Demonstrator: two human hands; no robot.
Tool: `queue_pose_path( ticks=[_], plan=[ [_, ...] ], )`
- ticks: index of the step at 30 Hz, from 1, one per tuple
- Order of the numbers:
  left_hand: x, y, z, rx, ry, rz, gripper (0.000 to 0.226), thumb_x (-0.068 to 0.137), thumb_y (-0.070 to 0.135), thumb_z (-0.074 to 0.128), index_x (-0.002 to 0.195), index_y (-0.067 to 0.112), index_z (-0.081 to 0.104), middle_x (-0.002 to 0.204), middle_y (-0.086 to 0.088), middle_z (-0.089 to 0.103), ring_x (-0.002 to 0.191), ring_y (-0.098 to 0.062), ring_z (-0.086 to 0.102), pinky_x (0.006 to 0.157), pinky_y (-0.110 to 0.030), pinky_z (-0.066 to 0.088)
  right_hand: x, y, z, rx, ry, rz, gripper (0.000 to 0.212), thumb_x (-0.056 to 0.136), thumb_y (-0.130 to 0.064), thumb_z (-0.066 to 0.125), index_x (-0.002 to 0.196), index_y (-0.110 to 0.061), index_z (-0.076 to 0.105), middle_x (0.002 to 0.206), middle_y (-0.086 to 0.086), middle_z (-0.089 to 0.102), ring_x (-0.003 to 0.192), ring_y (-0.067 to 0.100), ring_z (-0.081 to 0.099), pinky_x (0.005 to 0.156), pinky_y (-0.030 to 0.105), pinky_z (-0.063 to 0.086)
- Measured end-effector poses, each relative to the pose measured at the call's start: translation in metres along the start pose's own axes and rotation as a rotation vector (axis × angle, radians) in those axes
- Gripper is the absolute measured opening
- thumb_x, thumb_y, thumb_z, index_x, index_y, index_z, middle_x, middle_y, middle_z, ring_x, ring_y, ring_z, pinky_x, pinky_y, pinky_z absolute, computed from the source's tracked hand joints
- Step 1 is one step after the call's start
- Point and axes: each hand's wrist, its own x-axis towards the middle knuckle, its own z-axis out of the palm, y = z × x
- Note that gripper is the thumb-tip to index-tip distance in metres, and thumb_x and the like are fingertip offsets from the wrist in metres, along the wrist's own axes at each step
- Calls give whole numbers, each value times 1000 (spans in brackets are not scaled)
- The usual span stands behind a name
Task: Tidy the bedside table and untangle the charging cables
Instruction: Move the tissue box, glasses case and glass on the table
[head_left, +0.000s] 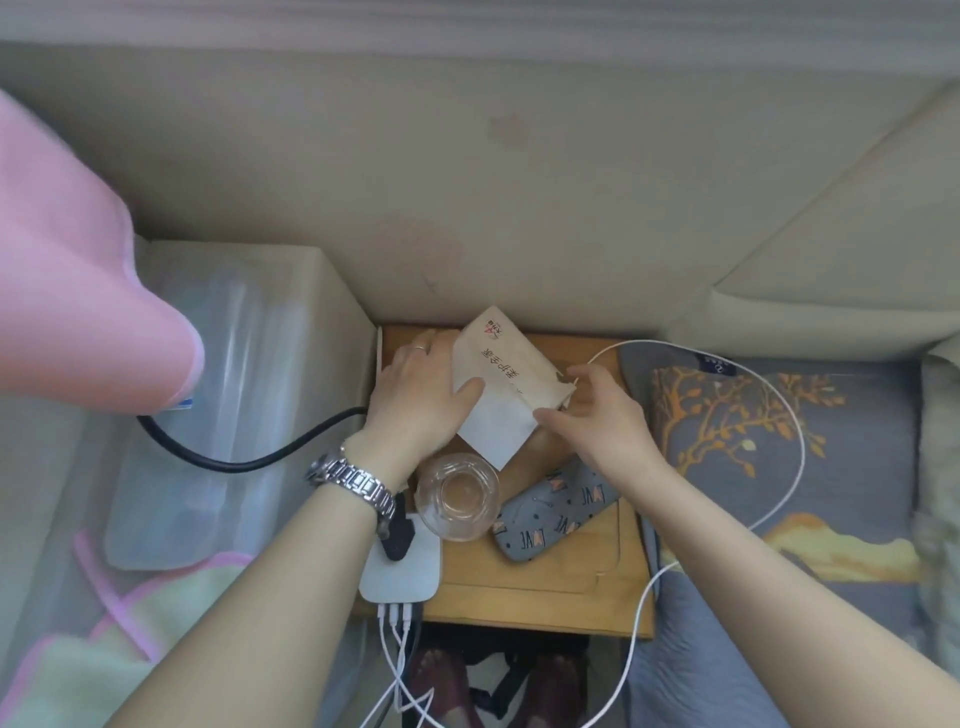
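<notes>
A beige tissue pack (498, 371) with red print lies at the back of the small wooden bedside table (561, 577), a white tissue sticking out toward me. My left hand (418, 395) grips the pack's left side, thumb on the tissue. My right hand (597, 410) pinches the pack's right corner, where a white charging cable (789, 415) also passes. That cable loops over the bed and back down the table's right edge. A white power hub (402, 571) at the table's front left has several white cables (397, 654) plugged in, crossing below.
A clear glass (457, 496) stands at the table's front left beside a grey patterned case (558, 512). A thick black cord (249, 457) runs left from the table. A grey patterned pillow (753, 431) lies right; plastic-covered storage (218, 395) and pink cloth (78, 270) sit left.
</notes>
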Motion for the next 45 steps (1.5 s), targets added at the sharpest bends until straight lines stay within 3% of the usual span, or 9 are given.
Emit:
queue_pose_path(
  ticks=[6,9,12,17,21,27,33,39,45],
  plan=[
    [21,-4,9,-90,-66,-51,62,89,38,54,142,15,31,144,-13,41,130,-31,38,102,-41,36,12,12,15,183,-2,92,67,71,-21,79,127,-21,42,105,0,58,96,17,62,79,28,52],
    [23,-7,15,-163,-104,-59,59,88,39,54,140,19,34,139,-11,46,127,-30,40,100,-43,39,14,14,21,320,-23,127,75,72,-13,78,134,-16,35,109,0,54,103,19,59,86,34,53],
    [25,-10,18,-203,-109,-75,61,88,39,55,141,19,32,139,-8,47,129,-28,39,101,-43,39,14,13,26,413,-21,131,82,74,-7,76,139,-15,28,112,-1,49,99,13,54,85,31,50],
    [27,-10,18,-248,-106,-87,60,86,41,57,139,23,34,130,-10,51,123,-27,43,93,-38,41,16,10,31,519,8,135,84,74,0,74,141,-16,25,107,-5,50,93,8,54,92,42,54],
    [24,-7,16,-272,-73,-61,61,86,40,58,140,23,33,127,-8,52,120,-27,46,95,-42,43,15,9,27,527,-7,134,84,76,-2,73,142,-16,23,98,-12,49,94,9,53,90,40,53],
    [9,3,12,-337,-54,-13,60,86,38,56,140,27,32,130,-4,53,123,-25,43,98,-45,42,9,4,10,487,39,111,84,75,-8,75,142,-17,25,131,9,52,117,23,53,98,48,49],
    [-26,36,14,-369,-40,28,63,86,38,55,142,27,29,133,-5,51,121,-25,47,97,-47,45,-15,4,-36,340,68,61,73,74,-14,75,134,-20,33,117,6,55,111,27,57,95,52,50],
    [-62,82,25,-421,-82,70,63,87,33,55,143,26,27,132,-5,52,121,-26,47,97,-46,43,-54,20,-81,225,127,78,79,75,-15,75,140,-17,32,134,8,50,118,25,52,98,42,47],
    [-95,105,36,-382,-156,87,63,87,35,54,143,29,25,132,-4,52,120,-24,47,86,-34,40,-92,43,-100,195,123,159,81,77,-18,73,143,-17,26,132,9,50,110,24,55,75,30,48]
  ],
)
